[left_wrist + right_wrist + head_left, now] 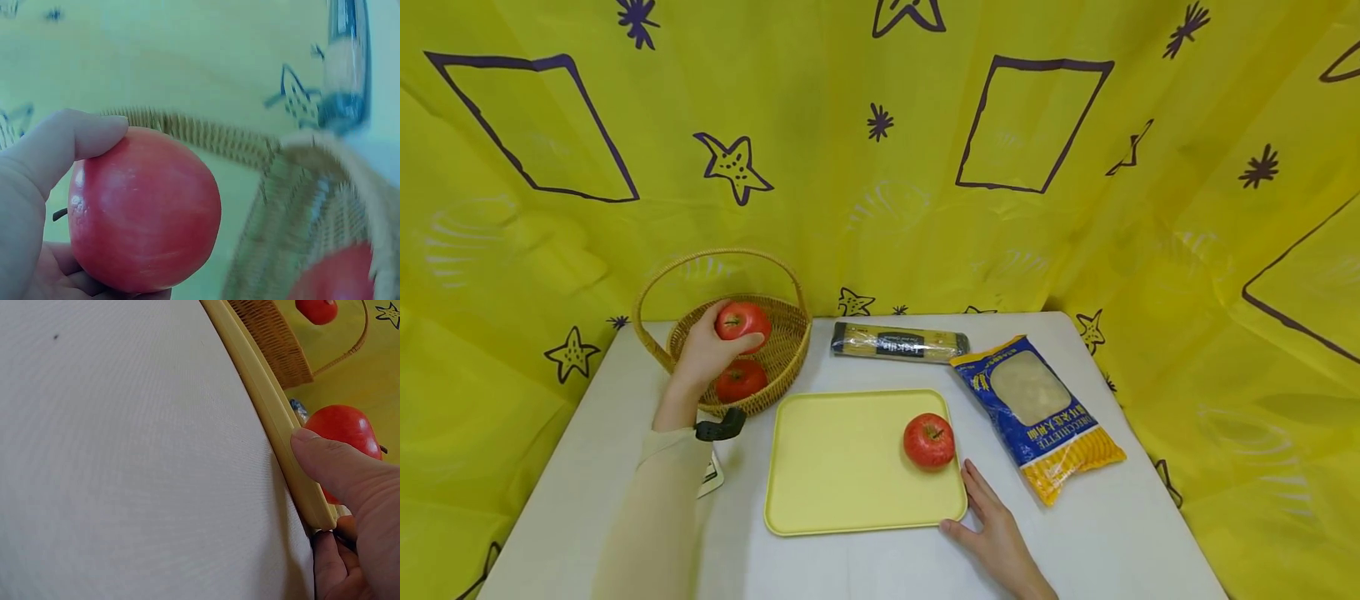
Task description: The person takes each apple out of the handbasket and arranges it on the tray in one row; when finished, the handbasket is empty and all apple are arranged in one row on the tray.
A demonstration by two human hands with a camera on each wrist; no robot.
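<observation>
Holding, head view: the left hand [706, 354] grips a red apple [745, 323] up over the woven basket [790, 333]; a second apple [741, 382] lies inside.
Tray, head view: the right hand [996, 533] pinches the near right corner of the yellow tray [842, 467]; a third apple [929, 442] sits on it.
Apple, left wrist view: thumb on one side, fingers on the other.
Rim, right wrist view: thumb rests on the edge, fingers at the corner.
</observation>
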